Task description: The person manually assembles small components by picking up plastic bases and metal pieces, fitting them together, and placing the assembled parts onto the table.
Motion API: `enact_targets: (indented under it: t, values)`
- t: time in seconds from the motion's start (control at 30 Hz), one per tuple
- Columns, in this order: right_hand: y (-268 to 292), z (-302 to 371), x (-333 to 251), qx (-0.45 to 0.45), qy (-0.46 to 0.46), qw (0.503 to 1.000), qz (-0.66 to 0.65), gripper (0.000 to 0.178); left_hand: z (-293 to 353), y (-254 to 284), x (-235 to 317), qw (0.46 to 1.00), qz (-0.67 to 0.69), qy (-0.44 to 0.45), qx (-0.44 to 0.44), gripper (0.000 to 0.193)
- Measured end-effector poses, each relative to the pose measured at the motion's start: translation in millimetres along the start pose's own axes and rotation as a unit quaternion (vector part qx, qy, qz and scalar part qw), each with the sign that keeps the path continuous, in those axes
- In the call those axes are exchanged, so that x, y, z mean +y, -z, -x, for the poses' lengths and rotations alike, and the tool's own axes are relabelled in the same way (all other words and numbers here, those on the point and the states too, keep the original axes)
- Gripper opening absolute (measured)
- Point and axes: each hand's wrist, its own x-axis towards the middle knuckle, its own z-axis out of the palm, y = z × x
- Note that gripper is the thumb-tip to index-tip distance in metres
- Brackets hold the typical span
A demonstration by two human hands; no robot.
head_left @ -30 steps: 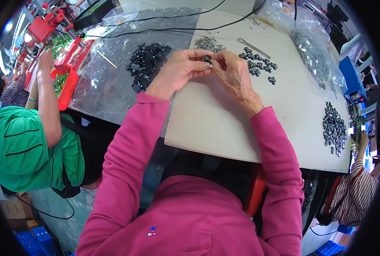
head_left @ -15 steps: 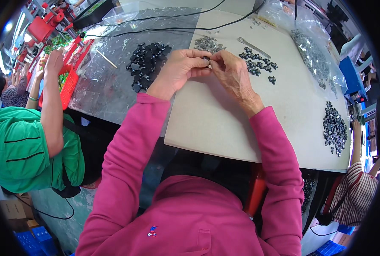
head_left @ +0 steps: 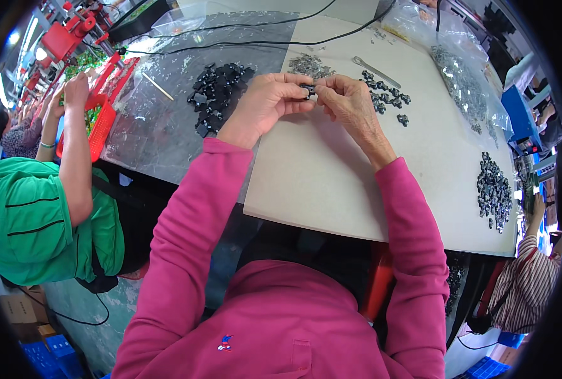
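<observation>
Between the fingers of my left hand (head_left: 269, 104) a small black part (head_left: 307, 90) is pinched, mostly hidden by the fingertips. My right hand (head_left: 349, 104) meets it there, thumb and forefinger pressed together at the part's right side; whether they hold a separate tiny piece is too small to tell. Left of my left hand lies a pile of flat black parts (head_left: 212, 98). Just beyond my fingers is a heap of small clear or silvery pieces (head_left: 309, 65). Small dark assembled parts (head_left: 388, 96) are scattered right of my right hand.
A metal strip tool (head_left: 375, 71) lies behind the scattered parts. At right are another dark heap (head_left: 494, 189) and a clear bag of small silvery pieces (head_left: 461, 82). Black cables (head_left: 255, 43) cross the far table. A person in green (head_left: 35, 215) works at left beside a red basket (head_left: 103, 126).
My right hand has shifted slightly right, its fingers turning at the part, and more of the black part shows. My left hand stays almost still.
</observation>
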Motion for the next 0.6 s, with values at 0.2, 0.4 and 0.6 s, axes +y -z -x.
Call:
enact_targets:
  t: [0.2, 0.4, 0.6]
  values:
    - [1.1, 0.6, 5.0, -0.007, -0.025, 1.0, 0.012, 0.019, -0.1, -2.1, -1.4, 0.998, -0.056, -0.001, -0.001, 0.031]
    - [19.3, -7.1, -4.8, -0.042, -0.032, 0.994, 0.096, 0.019, 2.3, -10.5, 0.7, 0.995, -0.099, 0.012, -0.011, 0.036]
    - [118.9, -9.4, -17.1, -0.062, -0.075, 0.945, 0.314, 0.019, -5.7, -2.7, 1.6, 0.995, -0.079, -0.052, 0.041, 0.038]
